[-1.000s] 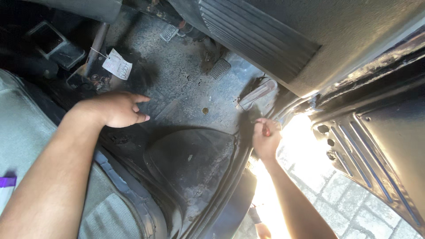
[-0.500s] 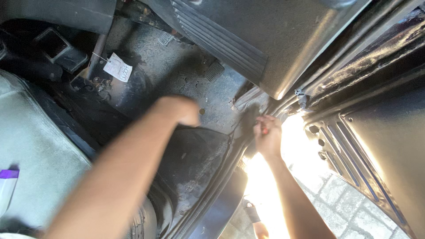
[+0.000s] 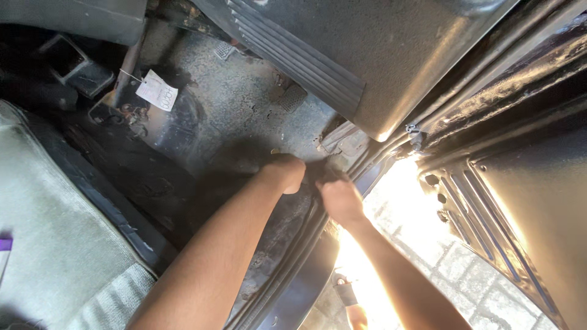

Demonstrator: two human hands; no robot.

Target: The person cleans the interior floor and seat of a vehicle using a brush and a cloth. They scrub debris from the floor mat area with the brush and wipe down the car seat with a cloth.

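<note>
Since the earlier frame, left hand (image 3: 286,173) has crossed the floor mat (image 3: 287,214) to meet right hand (image 3: 340,200) at the door sill (image 3: 318,226). Both grips close on the mat's dark edge beside the sill, fingers curled under.

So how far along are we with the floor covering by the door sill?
Done: most of the footwell shows bare grey floor. In hand: left hand and right hand both grip the dark floor covering at the door sill. Left: that covering lies over the floor beside the seat.
</note>
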